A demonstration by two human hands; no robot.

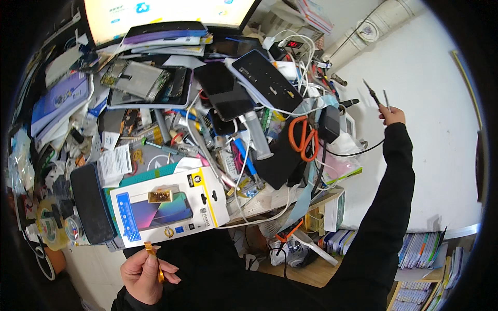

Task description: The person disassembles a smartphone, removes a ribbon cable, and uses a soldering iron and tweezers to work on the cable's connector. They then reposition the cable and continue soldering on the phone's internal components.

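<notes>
Left hand [144, 273] pinched a small gold flex strip [154, 259] just below the white phone-accessory box [171, 207] on the cluttered tabletop [270, 199]. Orange scissors [304, 137] lay mid-pile. Right hand [392, 115], raised far right, gripped thin tweezers [374, 95].

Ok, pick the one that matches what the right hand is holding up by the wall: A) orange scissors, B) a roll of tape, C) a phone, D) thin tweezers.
D: the right hand is raised toward the white wall and grips thin tweezers, while the orange scissors lie on the cluttered desk.
</notes>
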